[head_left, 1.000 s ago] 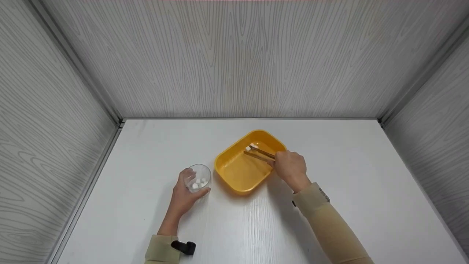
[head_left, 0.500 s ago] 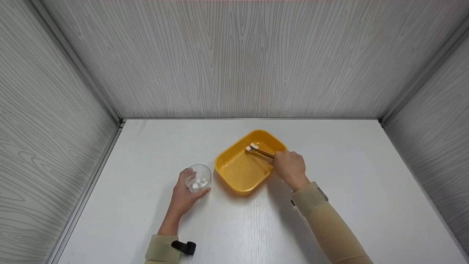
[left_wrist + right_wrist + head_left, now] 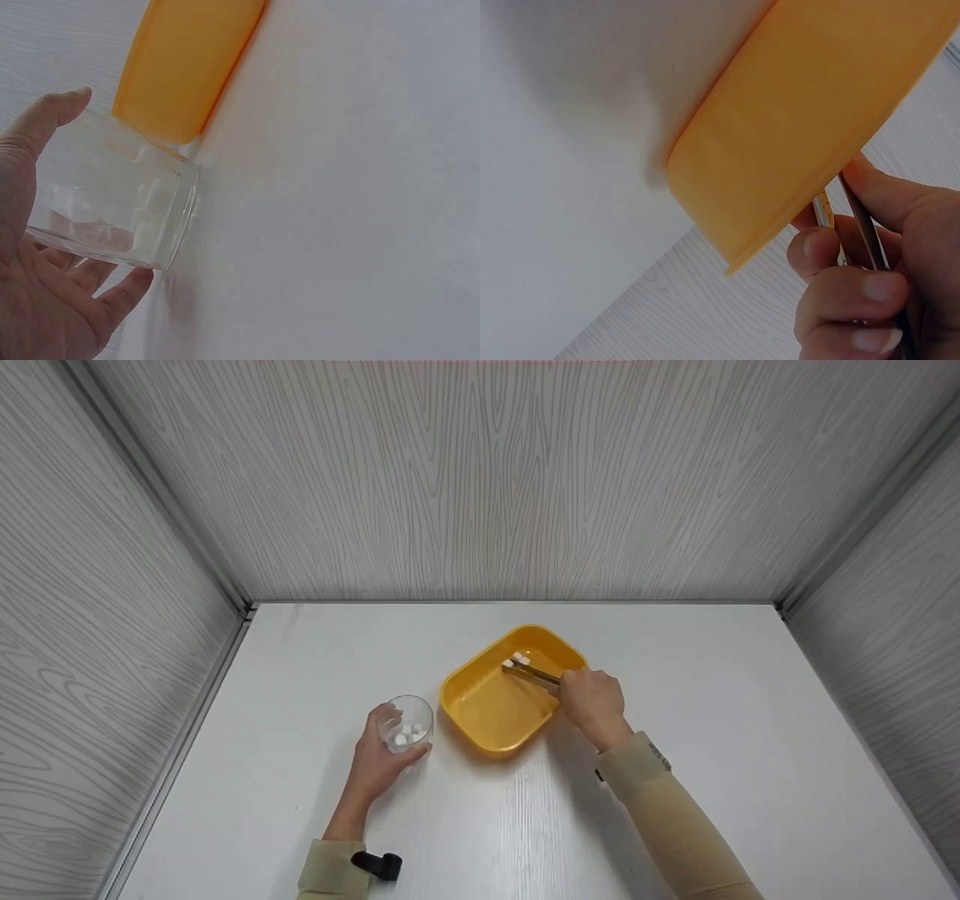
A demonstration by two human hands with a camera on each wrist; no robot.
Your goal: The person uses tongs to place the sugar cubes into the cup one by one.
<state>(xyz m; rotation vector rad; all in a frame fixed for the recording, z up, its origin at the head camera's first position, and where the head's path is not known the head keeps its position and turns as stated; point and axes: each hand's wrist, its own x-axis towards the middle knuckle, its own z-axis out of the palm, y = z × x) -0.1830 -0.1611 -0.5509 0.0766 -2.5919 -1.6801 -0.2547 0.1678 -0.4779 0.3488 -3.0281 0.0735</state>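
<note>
My left hand (image 3: 377,763) holds a clear drinking glass (image 3: 426,712) standing on the table, thumb on one side and fingers on the other. Several small white cubes (image 3: 409,734) lie at the bottom of the glass, blurred through its wall in the left wrist view. In my right hand (image 3: 595,705), metal tweezers (image 3: 538,674) are pinched between thumb and fingers, reaching over the rim of a yellow plastic tray (image 3: 487,720). Their tips are at a few white cubes (image 3: 523,659) in the tray's far part. Whether a cube sits between the tips, I cannot tell. The tray hides them in the right wrist view.
The white tabletop (image 3: 697,682) is bounded by a grey wood-grain back wall (image 3: 487,495) and side walls. The tray stands to the right of the glass, with a narrow gap between them. A black device (image 3: 377,866) sits on the left cuff.
The tweezers' arms have come closer together at the white cubes, and the right hand has shifted very slightly. The left hand and the glass have stayed in place.
</note>
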